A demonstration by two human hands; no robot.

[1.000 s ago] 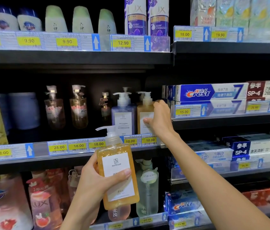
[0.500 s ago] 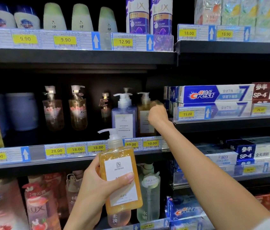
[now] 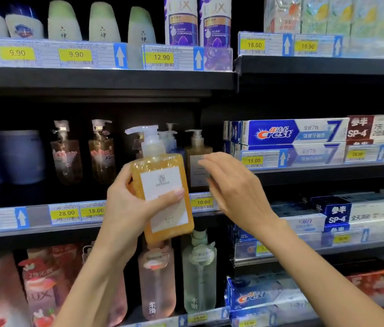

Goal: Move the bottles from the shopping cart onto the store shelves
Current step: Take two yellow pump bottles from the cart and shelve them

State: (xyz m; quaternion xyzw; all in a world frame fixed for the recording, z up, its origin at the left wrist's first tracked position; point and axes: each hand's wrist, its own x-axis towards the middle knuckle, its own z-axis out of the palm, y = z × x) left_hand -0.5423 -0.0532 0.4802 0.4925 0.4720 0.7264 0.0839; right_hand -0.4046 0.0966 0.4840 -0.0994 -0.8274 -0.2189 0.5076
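Note:
My left hand (image 3: pixel 132 204) grips an orange pump bottle (image 3: pixel 162 182) with a white label, held upright in front of the middle shelf (image 3: pixel 40 228). Behind it on that shelf stand a matching orange bottle (image 3: pixel 197 154) and a purple one, mostly hidden. My right hand (image 3: pixel 236 192) hovers just right of the held bottle with fingers spread, holding nothing, in front of the shelved orange bottle. The shopping cart is out of view.
Two pink pump bottles (image 3: pixel 84 156) stand to the left on the middle shelf. Toothpaste boxes (image 3: pixel 292 133) fill the shelves on the right. Tall bottles (image 3: pixel 200 272) stand on the lower shelf, and more bottles (image 3: pixel 102 24) line the top shelf.
My right hand has let go of the shelved orange bottle and drawn back with fingers spread. My left hand has raised the held bottle up to middle-shelf level.

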